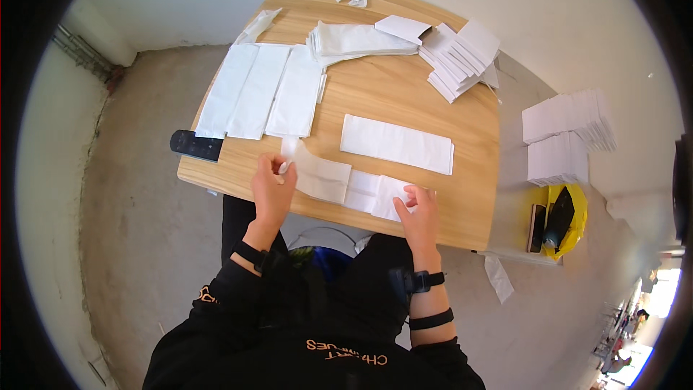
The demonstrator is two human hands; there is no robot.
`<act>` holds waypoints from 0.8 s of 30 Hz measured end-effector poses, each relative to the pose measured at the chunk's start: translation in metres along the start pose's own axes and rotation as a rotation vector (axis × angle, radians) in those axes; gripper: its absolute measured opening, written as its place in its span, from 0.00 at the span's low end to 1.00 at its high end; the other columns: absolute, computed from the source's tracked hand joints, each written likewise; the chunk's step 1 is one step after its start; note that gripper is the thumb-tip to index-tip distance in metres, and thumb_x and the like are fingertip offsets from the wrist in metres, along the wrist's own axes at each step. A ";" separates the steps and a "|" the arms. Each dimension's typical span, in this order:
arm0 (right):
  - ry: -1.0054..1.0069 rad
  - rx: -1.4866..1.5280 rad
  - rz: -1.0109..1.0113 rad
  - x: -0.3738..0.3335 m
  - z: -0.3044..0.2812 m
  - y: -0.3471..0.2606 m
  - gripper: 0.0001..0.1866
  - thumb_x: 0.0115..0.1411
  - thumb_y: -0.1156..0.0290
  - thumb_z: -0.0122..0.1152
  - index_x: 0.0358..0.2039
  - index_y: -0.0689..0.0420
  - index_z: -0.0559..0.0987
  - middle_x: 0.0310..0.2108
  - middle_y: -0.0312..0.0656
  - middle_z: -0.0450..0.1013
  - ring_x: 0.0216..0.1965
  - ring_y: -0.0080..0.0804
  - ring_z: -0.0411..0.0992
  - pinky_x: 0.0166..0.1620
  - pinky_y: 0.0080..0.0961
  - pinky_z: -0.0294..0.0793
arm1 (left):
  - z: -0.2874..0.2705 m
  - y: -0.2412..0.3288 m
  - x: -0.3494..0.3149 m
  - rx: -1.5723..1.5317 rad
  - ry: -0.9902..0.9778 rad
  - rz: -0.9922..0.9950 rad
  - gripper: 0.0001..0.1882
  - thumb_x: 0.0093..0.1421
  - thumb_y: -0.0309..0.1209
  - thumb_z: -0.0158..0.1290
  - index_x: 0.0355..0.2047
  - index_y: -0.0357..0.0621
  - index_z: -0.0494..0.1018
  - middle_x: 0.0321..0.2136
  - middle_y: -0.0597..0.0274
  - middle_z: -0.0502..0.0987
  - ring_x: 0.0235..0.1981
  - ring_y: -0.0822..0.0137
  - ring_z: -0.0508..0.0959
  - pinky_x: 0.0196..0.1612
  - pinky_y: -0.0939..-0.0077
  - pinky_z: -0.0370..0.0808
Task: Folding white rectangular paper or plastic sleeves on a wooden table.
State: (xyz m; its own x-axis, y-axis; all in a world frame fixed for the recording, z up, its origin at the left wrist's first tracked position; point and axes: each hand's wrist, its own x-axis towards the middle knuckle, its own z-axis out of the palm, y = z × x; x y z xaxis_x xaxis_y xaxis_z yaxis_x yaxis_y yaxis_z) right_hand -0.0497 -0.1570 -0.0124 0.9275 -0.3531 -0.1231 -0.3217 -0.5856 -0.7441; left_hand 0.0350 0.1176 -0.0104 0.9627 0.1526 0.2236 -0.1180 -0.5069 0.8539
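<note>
at a wooden table (404, 94) by a pale wall (520, 0), left hand (273, 191) pinches white sheet (321, 175); right hand (421, 220) half-curled, grip unclear

Place: workroom, workshop-like; exact trade indeterminate | Floor (144, 195): bare, grey, concrete-like | Walls (188, 11): plain, whitish, with exposed pipes (85, 52) at far left | Furnishing: wood-grained surface (404, 90) bearing folded white strips (249, 94) side by side; further white stacks (567, 119) at right
</note>
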 end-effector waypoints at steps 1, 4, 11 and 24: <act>-0.001 0.076 -0.060 -0.005 0.000 -0.019 0.25 0.46 0.68 0.71 0.45 0.55 0.74 0.41 0.44 0.67 0.41 0.40 0.70 0.43 0.36 0.72 | 0.000 0.015 -0.004 0.009 0.004 -0.008 0.16 0.53 0.26 0.60 0.41 0.40 0.71 0.28 0.56 0.74 0.29 0.56 0.75 0.34 0.67 0.73; 0.035 0.127 -0.238 -0.026 0.005 -0.061 0.32 0.46 0.70 0.71 0.53 0.56 0.70 0.43 0.47 0.66 0.43 0.41 0.69 0.45 0.35 0.72 | 0.012 0.067 -0.015 -0.109 0.016 0.204 0.22 0.52 0.25 0.60 0.48 0.40 0.69 0.29 0.54 0.76 0.28 0.56 0.76 0.34 0.68 0.73; 0.302 1.222 -0.076 -0.044 0.056 -0.059 0.29 0.57 0.71 0.65 0.56 0.63 0.65 0.49 0.47 0.68 0.51 0.39 0.67 0.50 0.33 0.69 | 0.037 0.124 -0.050 -0.105 -0.500 0.531 0.33 0.47 0.28 0.65 0.53 0.37 0.66 0.41 0.51 0.74 0.42 0.52 0.74 0.48 0.62 0.71; 0.475 1.046 0.204 -0.018 -0.041 -0.041 0.24 0.59 0.74 0.63 0.54 0.67 0.69 0.51 0.42 0.69 0.51 0.28 0.67 0.55 0.26 0.65 | 0.059 0.017 -0.050 0.130 -0.235 0.335 0.29 0.41 0.24 0.65 0.45 0.39 0.67 0.49 0.46 0.66 0.50 0.45 0.67 0.57 0.55 0.64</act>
State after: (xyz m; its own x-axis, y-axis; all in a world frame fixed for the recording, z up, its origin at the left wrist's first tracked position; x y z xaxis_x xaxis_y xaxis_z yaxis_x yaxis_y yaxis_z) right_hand -0.0616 -0.1569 0.0473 0.6409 -0.7386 -0.2091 0.0630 0.3221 -0.9446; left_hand -0.0007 0.0514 -0.0347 0.9073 -0.2291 0.3526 -0.4168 -0.6004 0.6825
